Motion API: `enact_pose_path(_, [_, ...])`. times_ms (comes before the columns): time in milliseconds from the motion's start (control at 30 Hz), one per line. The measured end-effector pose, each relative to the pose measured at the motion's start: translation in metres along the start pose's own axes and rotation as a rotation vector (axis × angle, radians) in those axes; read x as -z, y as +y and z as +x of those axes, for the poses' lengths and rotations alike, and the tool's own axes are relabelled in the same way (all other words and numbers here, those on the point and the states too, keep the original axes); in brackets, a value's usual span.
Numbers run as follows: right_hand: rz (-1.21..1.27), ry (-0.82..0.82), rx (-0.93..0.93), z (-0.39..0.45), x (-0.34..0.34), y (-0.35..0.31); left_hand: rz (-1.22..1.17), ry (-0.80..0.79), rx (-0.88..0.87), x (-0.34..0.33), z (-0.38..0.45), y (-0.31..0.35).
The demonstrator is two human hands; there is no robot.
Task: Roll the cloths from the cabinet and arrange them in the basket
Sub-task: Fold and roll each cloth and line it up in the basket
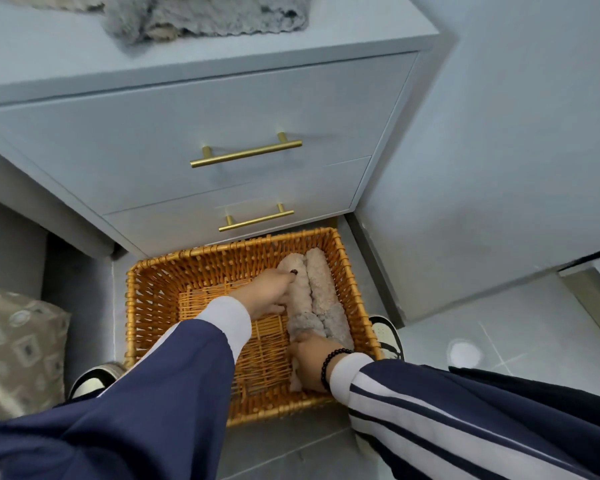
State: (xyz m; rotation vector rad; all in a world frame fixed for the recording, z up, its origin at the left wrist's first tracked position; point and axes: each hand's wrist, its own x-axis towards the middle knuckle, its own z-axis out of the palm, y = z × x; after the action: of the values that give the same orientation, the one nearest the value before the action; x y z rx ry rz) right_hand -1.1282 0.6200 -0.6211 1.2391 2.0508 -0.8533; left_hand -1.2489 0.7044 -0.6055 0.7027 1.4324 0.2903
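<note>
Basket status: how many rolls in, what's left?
Done: one rolled cloth lies along the right wall of the wicker basket. In hand: a second roll is being set beside it, left hand at its far part, right hand at its near end. Left: a heap of unrolled grey cloths sits on the cabinet top, and most of the basket floor is bare.

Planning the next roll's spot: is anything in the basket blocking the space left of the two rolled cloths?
Nothing visible does. The basket floor left of the rolled cloths shows bare weave. Only the left hand and right hand are there, both on the nearer roll.
</note>
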Motion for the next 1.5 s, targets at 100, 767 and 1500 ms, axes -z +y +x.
enact_pose_path(100, [0.041, 0.012, -0.062, -0.016, 0.007, 0.001, 0.063, 0.011, -0.019, 0.004, -0.025, 0.005])
enact_pose_path(767, [0.062, 0.321, -0.125, -0.173, 0.149, -0.033, 0.355, 0.042, -0.33, 0.017, -0.239, 0.057])
enact_pose_path(1500, [0.818, 1.052, 0.215, -0.199, 0.233, -0.12, -0.33, 0.254, -0.729, 0.081, -0.333, 0.098])
